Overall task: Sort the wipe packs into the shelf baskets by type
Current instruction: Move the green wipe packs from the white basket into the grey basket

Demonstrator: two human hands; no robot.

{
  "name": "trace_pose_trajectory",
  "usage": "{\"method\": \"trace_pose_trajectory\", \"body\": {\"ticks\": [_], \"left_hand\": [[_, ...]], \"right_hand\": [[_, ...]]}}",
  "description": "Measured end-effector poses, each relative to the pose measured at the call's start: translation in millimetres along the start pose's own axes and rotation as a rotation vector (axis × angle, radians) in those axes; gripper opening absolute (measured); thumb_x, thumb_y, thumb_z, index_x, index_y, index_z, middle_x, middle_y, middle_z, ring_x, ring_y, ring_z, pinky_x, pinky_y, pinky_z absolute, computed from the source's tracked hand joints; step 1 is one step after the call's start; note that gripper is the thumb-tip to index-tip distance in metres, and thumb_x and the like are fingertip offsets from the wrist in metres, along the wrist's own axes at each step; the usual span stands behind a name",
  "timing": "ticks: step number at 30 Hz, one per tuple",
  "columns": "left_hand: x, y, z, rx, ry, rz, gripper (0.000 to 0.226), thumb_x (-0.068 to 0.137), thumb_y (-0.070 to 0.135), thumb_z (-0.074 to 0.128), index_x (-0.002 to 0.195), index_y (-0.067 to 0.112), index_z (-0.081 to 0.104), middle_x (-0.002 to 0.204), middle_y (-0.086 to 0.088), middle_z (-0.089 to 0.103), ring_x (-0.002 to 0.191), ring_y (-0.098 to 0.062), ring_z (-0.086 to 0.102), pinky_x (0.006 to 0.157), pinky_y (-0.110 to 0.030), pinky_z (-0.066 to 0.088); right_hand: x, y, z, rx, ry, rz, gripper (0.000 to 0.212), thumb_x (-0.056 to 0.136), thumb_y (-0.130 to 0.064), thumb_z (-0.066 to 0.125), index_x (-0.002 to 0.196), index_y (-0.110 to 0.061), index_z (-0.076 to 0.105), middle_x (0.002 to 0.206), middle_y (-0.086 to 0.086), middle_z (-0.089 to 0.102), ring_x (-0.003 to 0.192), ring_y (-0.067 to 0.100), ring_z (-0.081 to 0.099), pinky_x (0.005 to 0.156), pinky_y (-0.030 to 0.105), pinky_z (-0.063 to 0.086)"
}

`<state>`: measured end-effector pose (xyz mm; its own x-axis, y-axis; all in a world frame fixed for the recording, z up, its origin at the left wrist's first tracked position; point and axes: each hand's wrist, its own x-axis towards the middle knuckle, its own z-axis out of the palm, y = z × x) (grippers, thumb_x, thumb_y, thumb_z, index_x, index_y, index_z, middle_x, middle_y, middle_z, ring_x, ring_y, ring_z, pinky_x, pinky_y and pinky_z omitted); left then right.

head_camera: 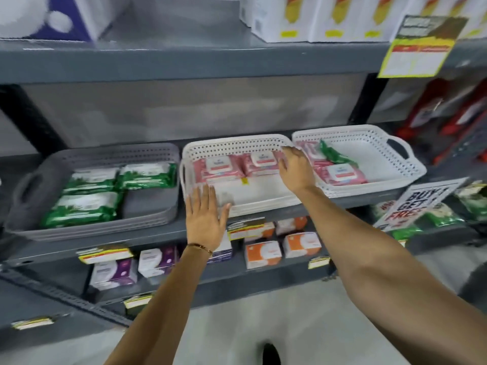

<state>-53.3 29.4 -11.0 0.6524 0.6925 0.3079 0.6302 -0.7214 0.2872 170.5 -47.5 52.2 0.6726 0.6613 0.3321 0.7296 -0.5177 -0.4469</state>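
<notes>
1. We list the left basket (110, 156): grey, with dotted perforations.
2. We list the middle basket (232, 144) and right basket (369, 133): white, same dotted holes.
3. Packs in the grey basket (87, 209): green with white tops.
4. Packs in the middle basket (217, 168): pink with white labels.
5. The right basket holds pink packs (340, 175) and one green pack (337, 155).
6. Shelf (184, 64): dark grey.
</notes>
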Motion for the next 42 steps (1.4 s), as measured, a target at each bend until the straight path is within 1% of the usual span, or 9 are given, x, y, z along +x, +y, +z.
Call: {"method": "trace_pose_trajectory", "body": {"ticks": [6, 11, 15, 20, 24, 30, 35, 39, 42], "left_hand": [[15, 61, 24, 0.030, 0.002, -0.016, 0.083, 0.090, 0.057, -0.002, 0.138, -0.002, 0.032, 0.146, -0.021, 0.033, 0.137, -0.037, 0.020, 0.113, -0.044, -0.001], [30, 109, 43, 0.080, -0.048, 0.015, 0.078, 0.091, 0.055, 0.001, 0.139, 0.000, 0.029, 0.147, -0.019, 0.031, 0.138, -0.035, 0.019, 0.114, -0.047, 0.005], [35, 122, 52, 0.127, -0.052, -0.012, 0.077, 0.092, 0.054, 0.002, 0.138, 0.000, 0.033, 0.145, -0.019, 0.034, 0.137, -0.035, 0.024, 0.113, -0.046, 0.006], [36, 123, 53, 0.155, -0.038, -0.014, 0.074, 0.093, 0.052, 0.003, 0.137, 0.001, 0.035, 0.145, -0.019, 0.036, 0.137, -0.034, 0.024, 0.113, -0.043, 0.004], [36, 125, 52, 0.170, -0.041, -0.030, 0.073, 0.094, 0.051, 0.004, 0.135, 0.002, 0.039, 0.142, -0.020, 0.039, 0.135, -0.034, 0.029, 0.111, -0.043, 0.005], [38, 125, 53, 0.173, -0.048, -0.034, 0.072, 0.094, 0.050, 0.005, 0.133, 0.003, 0.043, 0.141, -0.019, 0.042, 0.133, -0.035, 0.032, 0.110, -0.043, 0.008], [38, 125, 56, 0.182, -0.037, -0.032, 0.070, 0.095, 0.049, 0.007, 0.133, 0.004, 0.043, 0.142, -0.018, 0.041, 0.134, -0.035, 0.031, 0.112, -0.044, 0.012], [36, 125, 55, 0.185, -0.030, -0.032, 0.068, 0.095, 0.049, 0.009, 0.133, 0.004, 0.043, 0.142, -0.019, 0.040, 0.134, -0.035, 0.031, 0.112, -0.043, 0.010], [36, 125, 54, 0.183, -0.034, -0.034, 0.068, 0.095, 0.049, 0.009, 0.133, 0.003, 0.043, 0.142, -0.019, 0.040, 0.134, -0.035, 0.031, 0.112, -0.043, 0.011]], "right_hand": [[23, 75, -32, -0.041, -0.026, 0.079, 0.044, 0.089, -0.006, 0.050, 0.133, -0.007, 0.050, 0.130, 0.021, 0.056, 0.121, 0.037, 0.050, 0.098, 0.043, 0.046], [35, 120, -37, -0.106, -0.100, 0.216, 0.055, 0.085, -0.002, 0.055, 0.138, -0.004, 0.041, 0.137, 0.022, 0.049, 0.130, 0.037, 0.041, 0.104, 0.047, 0.044], [41, 140, -32, -0.148, -0.193, 0.305, 0.062, 0.087, -0.011, 0.061, 0.143, -0.009, 0.033, 0.147, 0.017, 0.040, 0.136, 0.036, 0.036, 0.107, 0.052, 0.041], [53, 153, -23, -0.156, -0.250, 0.328, 0.062, 0.092, -0.009, 0.054, 0.146, -0.009, 0.026, 0.154, 0.016, 0.028, 0.142, 0.033, 0.027, 0.115, 0.050, 0.032], [60, 156, -20, -0.152, -0.197, 0.308, 0.043, 0.094, -0.009, 0.049, 0.136, -0.006, 0.039, 0.138, 0.021, 0.047, 0.129, 0.037, 0.044, 0.108, 0.049, 0.041], [59, 153, -31, -0.301, -0.138, 0.192, 0.022, 0.097, -0.006, 0.043, 0.112, 0.001, 0.058, 0.106, 0.022, 0.068, 0.096, 0.035, 0.067, 0.080, 0.041, 0.055], [59, 140, -40, -0.433, -0.142, 0.006, 0.022, 0.096, -0.015, 0.045, 0.100, -0.004, 0.064, 0.087, 0.014, 0.072, 0.067, 0.024, 0.056, 0.069, 0.032, 0.048], [62, 129, -53, -0.507, -0.171, -0.128, 0.024, 0.092, -0.021, 0.050, 0.089, -0.004, 0.067, 0.074, 0.012, 0.066, 0.062, 0.024, 0.050, 0.065, 0.029, 0.041], [61, 131, -57, -0.506, -0.152, -0.252, 0.026, 0.089, -0.023, 0.049, 0.092, -0.004, 0.068, 0.073, 0.011, 0.066, 0.063, 0.024, 0.056, 0.072, 0.030, 0.048]]}}
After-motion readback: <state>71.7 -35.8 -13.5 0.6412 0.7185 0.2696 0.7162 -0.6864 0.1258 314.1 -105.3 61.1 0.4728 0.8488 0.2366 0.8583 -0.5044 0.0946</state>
